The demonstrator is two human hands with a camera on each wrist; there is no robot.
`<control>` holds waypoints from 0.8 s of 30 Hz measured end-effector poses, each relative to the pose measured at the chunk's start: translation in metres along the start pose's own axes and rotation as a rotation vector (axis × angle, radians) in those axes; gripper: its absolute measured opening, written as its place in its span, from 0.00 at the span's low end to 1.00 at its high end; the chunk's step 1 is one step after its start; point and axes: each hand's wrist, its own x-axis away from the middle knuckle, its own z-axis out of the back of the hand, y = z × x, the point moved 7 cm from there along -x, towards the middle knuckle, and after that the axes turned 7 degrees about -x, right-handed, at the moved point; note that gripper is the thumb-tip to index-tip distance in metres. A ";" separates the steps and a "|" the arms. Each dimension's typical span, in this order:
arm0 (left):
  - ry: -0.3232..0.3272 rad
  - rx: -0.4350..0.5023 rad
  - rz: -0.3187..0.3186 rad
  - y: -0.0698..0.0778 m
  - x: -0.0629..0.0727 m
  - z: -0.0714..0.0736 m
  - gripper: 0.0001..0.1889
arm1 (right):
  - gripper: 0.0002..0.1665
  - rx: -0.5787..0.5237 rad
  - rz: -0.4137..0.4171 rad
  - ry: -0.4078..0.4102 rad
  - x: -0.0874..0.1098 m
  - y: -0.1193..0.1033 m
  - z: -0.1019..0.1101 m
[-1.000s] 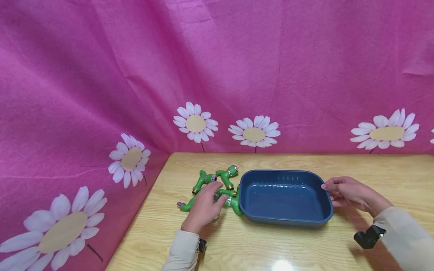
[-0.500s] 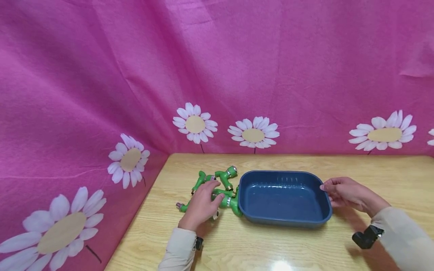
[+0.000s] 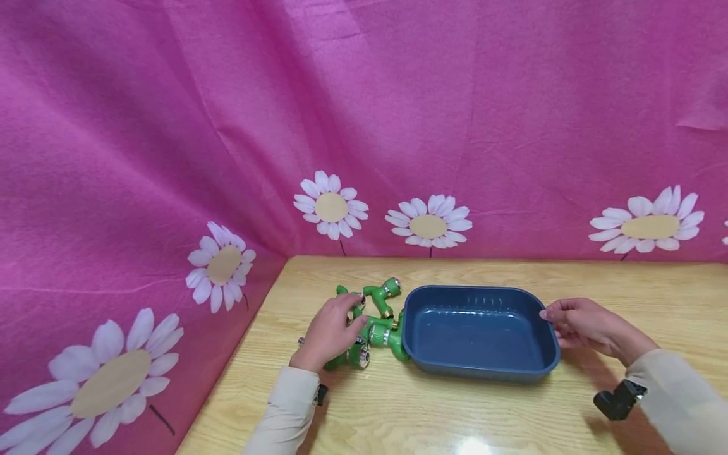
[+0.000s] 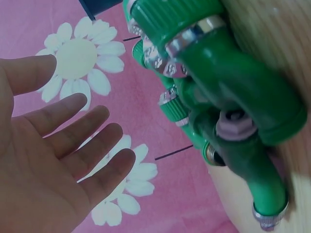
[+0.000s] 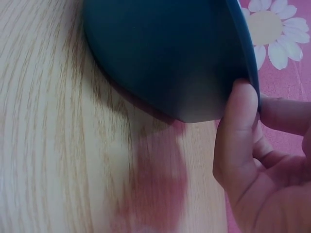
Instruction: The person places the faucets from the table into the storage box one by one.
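Observation:
My left hand [image 3: 330, 333] hovers low over a cluster of green plastic taps, its fingers apart and relaxed. In the left wrist view the palm and fingers are bare, with a large green tap [image 4: 243, 82] beside them. Part of the cluster is hidden under the hand in the head view. One tap [image 3: 380, 335] lies against the left side of a dark blue rectangular basin [image 3: 480, 341]. My right hand [image 3: 586, 325] pinches the basin's right rim between thumb and fingers; the right wrist view shows the thumb [image 5: 240, 116] on the outer wall.
Another green tap [image 3: 383, 295] lies at the back, near the basin's far left corner. Everything sits on a light wooden table [image 3: 432, 417]. A pink cloth [image 3: 455, 114] with printed daisies hangs behind and along the left edge.
My left hand has shifted a little to the left over the taps, and a tap's round end now shows beside it. The right hand and basin hold still.

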 end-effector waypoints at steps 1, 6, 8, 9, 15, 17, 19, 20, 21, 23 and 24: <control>-0.003 0.004 0.005 -0.001 0.000 0.002 0.23 | 0.10 -0.004 -0.003 0.002 0.000 0.000 0.000; -0.006 -0.023 -0.001 -0.005 -0.002 0.010 0.23 | 0.10 -0.004 0.003 0.004 -0.003 0.000 0.001; 0.000 -0.045 0.000 -0.007 -0.004 0.014 0.22 | 0.10 -0.004 0.003 0.006 -0.003 0.000 0.002; 0.006 -0.050 -0.001 -0.008 -0.004 0.016 0.22 | 0.10 -0.003 0.005 0.006 -0.003 0.000 0.002; 0.032 -0.069 0.012 -0.016 -0.006 0.027 0.19 | 0.10 0.000 0.007 0.002 -0.004 0.002 0.003; 0.037 -0.075 0.019 -0.019 -0.006 0.029 0.19 | 0.10 0.006 0.008 0.003 -0.004 0.002 0.003; 0.037 -0.075 0.027 -0.022 -0.006 0.030 0.19 | 0.09 0.011 0.011 0.003 -0.003 0.002 0.002; 0.037 -0.077 0.030 -0.023 -0.005 0.030 0.19 | 0.09 0.011 0.012 0.004 -0.003 0.002 0.002; 0.034 -0.081 0.032 -0.024 -0.005 0.030 0.19 | 0.09 0.010 0.013 0.006 -0.003 0.003 0.002; 0.029 -0.083 0.036 -0.027 -0.005 0.030 0.20 | 0.09 0.011 0.022 0.002 -0.003 0.002 0.001; 0.025 -0.082 0.040 -0.028 -0.005 0.030 0.20 | 0.09 0.008 0.023 0.003 -0.003 0.002 0.001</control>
